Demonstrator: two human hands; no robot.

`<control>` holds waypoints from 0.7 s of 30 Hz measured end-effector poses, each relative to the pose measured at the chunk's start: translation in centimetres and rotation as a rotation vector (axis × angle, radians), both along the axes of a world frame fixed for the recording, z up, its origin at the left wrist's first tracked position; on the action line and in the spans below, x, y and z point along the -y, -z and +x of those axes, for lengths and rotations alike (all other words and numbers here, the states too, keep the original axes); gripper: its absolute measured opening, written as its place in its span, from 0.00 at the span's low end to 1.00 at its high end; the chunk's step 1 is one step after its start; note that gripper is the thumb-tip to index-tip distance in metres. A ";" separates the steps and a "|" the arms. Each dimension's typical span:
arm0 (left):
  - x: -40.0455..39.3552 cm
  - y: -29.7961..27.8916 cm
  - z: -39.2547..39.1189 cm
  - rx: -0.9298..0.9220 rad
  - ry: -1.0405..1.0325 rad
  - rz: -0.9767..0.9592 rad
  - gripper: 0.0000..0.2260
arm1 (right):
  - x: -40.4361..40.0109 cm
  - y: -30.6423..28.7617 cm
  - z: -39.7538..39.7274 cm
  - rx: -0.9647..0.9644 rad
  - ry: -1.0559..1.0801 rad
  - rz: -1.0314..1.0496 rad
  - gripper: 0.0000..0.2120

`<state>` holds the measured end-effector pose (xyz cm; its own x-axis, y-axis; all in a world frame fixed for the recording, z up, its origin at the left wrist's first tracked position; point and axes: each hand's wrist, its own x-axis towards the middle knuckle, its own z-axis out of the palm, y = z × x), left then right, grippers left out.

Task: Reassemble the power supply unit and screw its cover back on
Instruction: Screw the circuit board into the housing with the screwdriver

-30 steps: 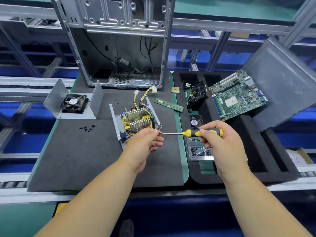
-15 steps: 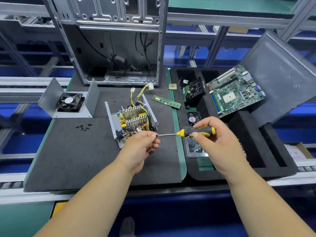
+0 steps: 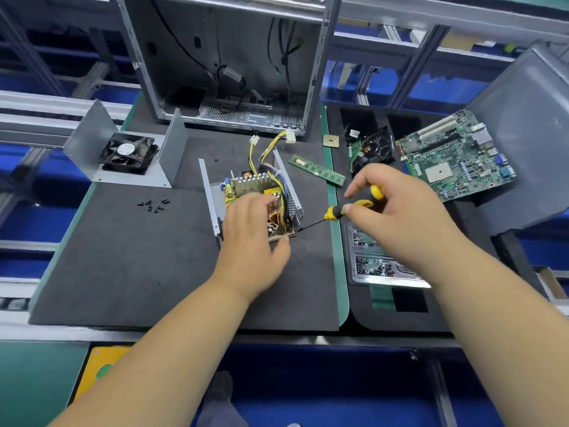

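The open power supply unit (image 3: 246, 186) lies on the dark foam mat, its circuit board, heat sinks and coloured wires exposed. My left hand (image 3: 251, 234) rests on the near part of the board, thumb at its front edge. My right hand (image 3: 397, 211) grips a yellow-and-black screwdriver (image 3: 334, 212), whose tip points at the unit's near right corner. The grey U-shaped cover (image 3: 92, 143) with a black fan (image 3: 129, 152) in it sits at the far left. Several black screws (image 3: 152, 205) lie loose on the mat between cover and unit.
An empty computer case (image 3: 228, 63) stands behind the unit. A RAM stick (image 3: 317, 173) and a CPU chip (image 3: 330, 140) lie right of it. The black foam tray (image 3: 412, 315) at right holds a motherboard (image 3: 455, 155), a cooler fan (image 3: 377, 147) and a clear screw box (image 3: 378, 263).
My left hand let go of the screwdriver tip and dropped onto the power supply board. My right hand swung the screwdriver down toward the unit's near right corner.
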<state>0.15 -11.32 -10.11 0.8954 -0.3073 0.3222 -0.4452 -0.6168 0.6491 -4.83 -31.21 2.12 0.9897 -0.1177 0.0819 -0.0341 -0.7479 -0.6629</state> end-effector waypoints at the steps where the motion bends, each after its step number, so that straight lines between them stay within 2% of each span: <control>1: 0.1 0.5 0.3 0.050 -0.012 0.110 0.30 | -0.4 -0.3 0.7 -0.023 -0.047 -0.063 0.06; 3: 0.3 1.4 0.8 0.061 -0.022 0.270 0.39 | -1.3 -0.9 2.2 -0.041 -0.139 -0.199 0.05; 5: 0.7 2.3 1.1 0.075 -0.031 0.361 0.43 | -2.2 -1.3 3.4 -0.054 -0.224 -0.315 0.05; 12: 1.1 3.9 2.3 0.154 -0.102 0.385 0.40 | -3.5 -0.8 6.2 -0.094 -0.339 -0.499 0.05; 21: 1.3 4.0 2.4 0.184 -0.137 0.395 0.37 | -3.9 -0.2 7.3 -0.156 -0.363 -0.534 0.04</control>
